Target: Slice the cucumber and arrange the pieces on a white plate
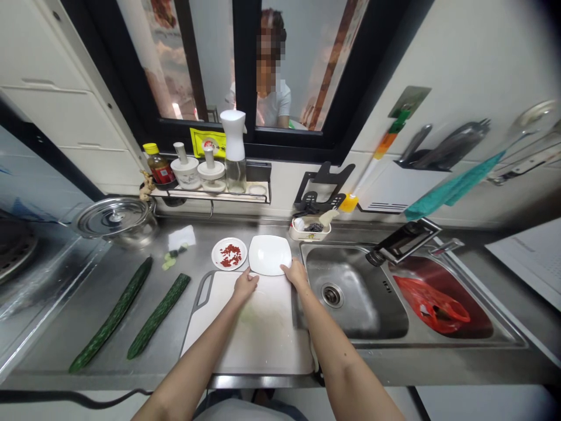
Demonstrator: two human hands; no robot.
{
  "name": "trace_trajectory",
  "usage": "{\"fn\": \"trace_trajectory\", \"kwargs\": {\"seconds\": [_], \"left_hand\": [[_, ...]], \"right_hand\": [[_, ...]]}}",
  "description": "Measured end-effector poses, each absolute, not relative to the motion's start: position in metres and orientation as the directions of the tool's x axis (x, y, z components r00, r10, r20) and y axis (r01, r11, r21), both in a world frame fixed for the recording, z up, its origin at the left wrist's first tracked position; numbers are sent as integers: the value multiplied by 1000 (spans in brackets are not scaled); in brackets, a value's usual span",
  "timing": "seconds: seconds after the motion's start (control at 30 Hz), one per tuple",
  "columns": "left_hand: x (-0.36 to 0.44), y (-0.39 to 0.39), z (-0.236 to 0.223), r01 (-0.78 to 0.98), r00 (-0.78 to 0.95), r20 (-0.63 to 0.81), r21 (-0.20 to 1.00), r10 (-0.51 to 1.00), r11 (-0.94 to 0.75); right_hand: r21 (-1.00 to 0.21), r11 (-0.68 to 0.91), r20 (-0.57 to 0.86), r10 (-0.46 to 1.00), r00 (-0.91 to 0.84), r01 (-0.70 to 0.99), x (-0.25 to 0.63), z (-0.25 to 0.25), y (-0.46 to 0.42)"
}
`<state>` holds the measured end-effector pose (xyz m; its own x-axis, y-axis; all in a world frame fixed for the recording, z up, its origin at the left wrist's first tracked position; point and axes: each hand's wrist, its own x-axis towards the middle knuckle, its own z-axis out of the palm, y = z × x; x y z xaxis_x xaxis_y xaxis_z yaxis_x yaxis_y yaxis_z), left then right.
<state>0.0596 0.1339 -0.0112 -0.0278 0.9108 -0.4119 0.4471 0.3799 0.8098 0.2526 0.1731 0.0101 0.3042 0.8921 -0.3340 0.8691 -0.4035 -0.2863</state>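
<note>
A white square plate (270, 255) with rounded corners lies at the back of the white cutting board (267, 345). My right hand (296, 273) pinches its near right corner, thumb on top of the rim. At the near left corner, my left hand (246, 285) has its fingers curled against the plate's edge. Just left of the plate is a small round dish (215, 255) holding red dried berries. Two cucumbers, a longer one (114, 316) and a shorter one (160, 314), lie on the steel counter to the left.
Cucumber scraps (168, 263) lie by a white paper (181, 237). A lidded steel pot (118, 225) stands at the back left. On the right is a sink (350, 292) with a faucet (403, 241) and a red plastic bag (432, 304). A person (280, 99) shows behind the window.
</note>
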Motion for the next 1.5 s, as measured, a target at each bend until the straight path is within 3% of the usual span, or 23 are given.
{"fn": "trace_trajectory", "kwargs": {"seconds": [0.2, 0.3, 0.4, 0.5, 0.6, 0.73, 1.0, 1.13, 1.5], "left_hand": [[45, 116, -9, 244, -82, -398, 881, 914, 406], [19, 103, -9, 225, -139, -273, 927, 952, 299], [-21, 95, -8, 362, -252, -92, 914, 963, 182], [-68, 91, -5, 561, -362, 5, 800, 932, 214], [-110, 86, -5, 778, -376, 93, 572, 922, 260], [-145, 76, -12, 847, -432, 21, 353, 901, 398], [-167, 59, -29, 872, -404, -144, 239, 903, 428], [-174, 57, -31, 877, -355, -161, 286, 921, 387], [-136, 53, 0, 791, -144, -11, 600, 989, 122]], "right_hand": [[-332, -415, -281, 901, 331, 847, 256, 19, 153], [-413, -408, -234, 912, 338, 814, 266, 19, 128], [-444, -390, -210, 921, 329, 807, 278, 19, 97], [-389, -420, -263, 904, 338, 820, 288, 22, 66], [-338, -409, -310, 899, 310, 847, 293, 29, 42], [-251, -454, -414, 849, 329, 855, 293, 37, 22], [-178, -489, -484, 799, 357, 854, 289, 37, 14], [-168, -515, -501, 779, 377, 841, 291, 32, 13], [-173, -521, -520, 769, 371, 836, 295, 31, 15]]}}
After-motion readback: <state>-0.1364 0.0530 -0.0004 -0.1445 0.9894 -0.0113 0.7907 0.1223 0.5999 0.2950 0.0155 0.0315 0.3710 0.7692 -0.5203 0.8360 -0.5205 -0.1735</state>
